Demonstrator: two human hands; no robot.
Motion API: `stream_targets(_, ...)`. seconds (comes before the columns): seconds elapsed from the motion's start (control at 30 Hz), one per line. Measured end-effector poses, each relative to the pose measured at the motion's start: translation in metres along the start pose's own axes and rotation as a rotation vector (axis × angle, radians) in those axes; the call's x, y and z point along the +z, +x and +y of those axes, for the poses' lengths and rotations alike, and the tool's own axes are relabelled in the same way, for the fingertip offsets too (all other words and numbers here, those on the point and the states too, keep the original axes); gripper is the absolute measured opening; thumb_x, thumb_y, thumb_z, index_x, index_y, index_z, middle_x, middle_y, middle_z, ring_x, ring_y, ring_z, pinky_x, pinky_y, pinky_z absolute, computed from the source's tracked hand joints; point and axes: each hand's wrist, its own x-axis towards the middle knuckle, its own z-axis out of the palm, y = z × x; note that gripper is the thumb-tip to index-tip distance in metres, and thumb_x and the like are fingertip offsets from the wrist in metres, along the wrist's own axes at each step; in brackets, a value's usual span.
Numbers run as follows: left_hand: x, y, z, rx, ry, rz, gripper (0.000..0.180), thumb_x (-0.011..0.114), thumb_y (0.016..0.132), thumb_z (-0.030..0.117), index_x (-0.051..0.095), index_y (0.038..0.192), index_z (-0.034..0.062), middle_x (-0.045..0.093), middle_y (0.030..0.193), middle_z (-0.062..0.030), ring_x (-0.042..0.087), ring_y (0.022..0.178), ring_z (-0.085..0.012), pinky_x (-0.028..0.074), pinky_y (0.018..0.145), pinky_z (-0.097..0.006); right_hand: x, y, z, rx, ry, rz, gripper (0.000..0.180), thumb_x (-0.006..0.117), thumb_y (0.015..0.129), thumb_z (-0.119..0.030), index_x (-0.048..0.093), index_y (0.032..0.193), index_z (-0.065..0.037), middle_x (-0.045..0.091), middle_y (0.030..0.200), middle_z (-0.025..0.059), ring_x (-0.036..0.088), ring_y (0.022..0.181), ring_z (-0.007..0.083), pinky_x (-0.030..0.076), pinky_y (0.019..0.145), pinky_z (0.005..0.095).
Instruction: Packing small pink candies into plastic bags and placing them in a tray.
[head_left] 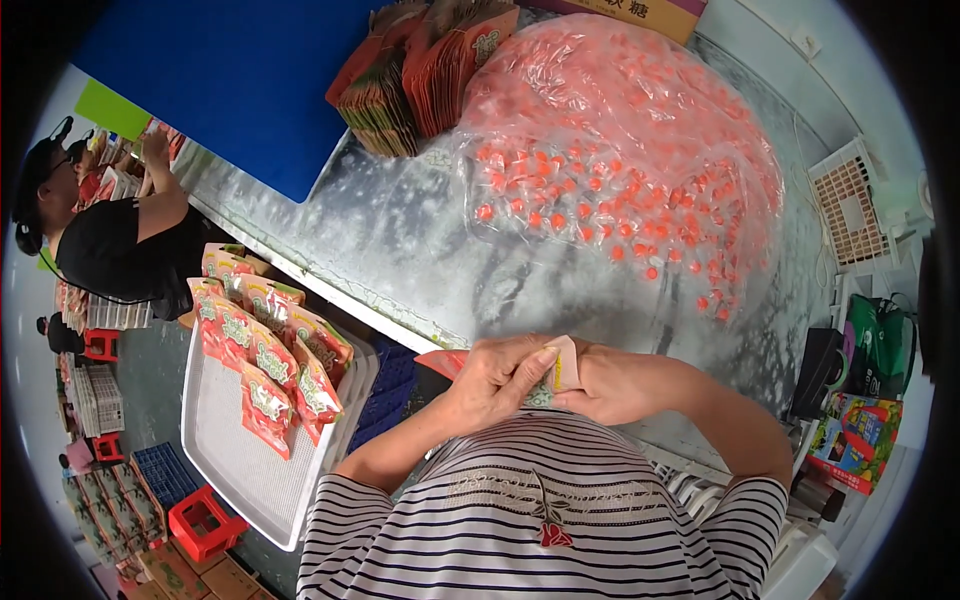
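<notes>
Close to my chest, both hands grip one red-and-green printed pouch [566, 364]. My left hand [496, 378] is closed on its left part, the thumb lying over the front. At its other edge my right hand [625, 382] pinches the pouch with fingers closed. A red corner sticks out past the left hand; the hands hide much of the rest, and I cannot tell whether its top is sealed. Beyond the hands, a big clear plastic bag [610, 130] of small orange-red pieces lies spread on the grey table [400, 235].
Stacked flat pouches [425, 75] stand at the table's far side, beside a blue board [220, 80]. Filled pouches [265, 350] sit on a white tray [225, 460] at left. Further left are a person in black [120, 240] and a red stool [205, 525]. A plastic basket [850, 205] stands right.
</notes>
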Motion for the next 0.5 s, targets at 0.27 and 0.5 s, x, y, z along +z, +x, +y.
stream_targets(0.27, 0.003, -0.003, -0.005, -0.089, -0.057, 0.153, 0.029, 0.048, 0.101, 0.018, 0.064, 0.096, -0.0056, 0.049, 0.057, -0.0036, 0.040, 0.053, -0.0090, 0.038, 0.048, -0.028, 0.000, -0.002, 0.004, -0.062, -0.042, 0.268, 0.022, 0.060, 0.088, -0.015, 0.056, 0.099, 0.003, 0.059, 0.100, 0.0217, 0.059, 0.087, 0.0392, 0.047, 0.077, 0.0438)
stream_targets(0.5, 0.001, 0.000, -0.017, -0.103, -0.037, 0.150, 0.029, 0.048, 0.101, 0.019, 0.064, 0.096, -0.0050, 0.056, 0.063, -0.0013, 0.044, 0.058, -0.0071, 0.041, 0.053, -0.026, 0.014, 0.008, 0.023, -0.091, -0.120, 0.350, 0.018, 0.064, 0.084, -0.009, 0.056, 0.092, 0.005, 0.060, 0.080, 0.0194, 0.061, 0.072, 0.0351, 0.049, 0.065, 0.0443)
